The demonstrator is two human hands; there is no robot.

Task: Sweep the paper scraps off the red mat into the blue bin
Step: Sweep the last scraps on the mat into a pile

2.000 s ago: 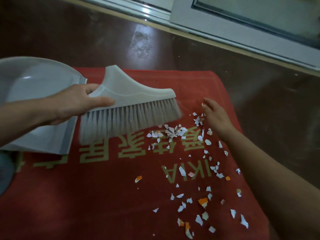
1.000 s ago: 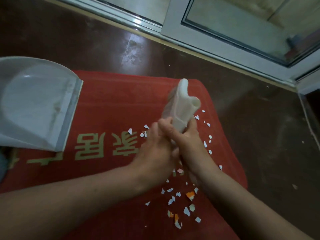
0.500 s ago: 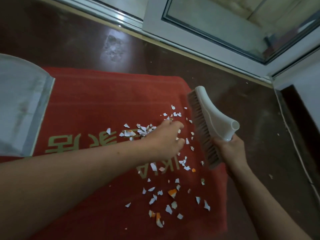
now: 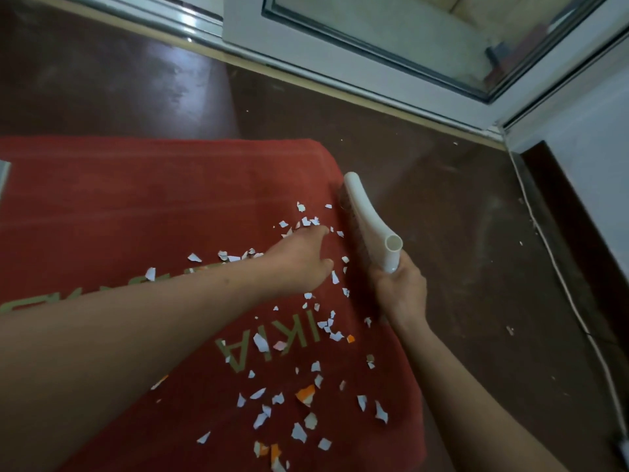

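I see a dim scene, lit mainly by daylight through the window (image 4: 391, 39) at the top. A pale glare patch sits on the dark floor (image 4: 183, 76) below it. Shadows are faint. The scraps (image 4: 299, 432) on the mat (image 4: 136, 199) look sharp. Straight lines bow near the edges, and the left forearm (image 4: 85, 352) looms large and soft.

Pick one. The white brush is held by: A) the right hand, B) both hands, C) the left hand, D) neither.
A: the right hand grips the brush by its hollow handle at the right edge of the red mat; the left hand reaches over the paper scraps.
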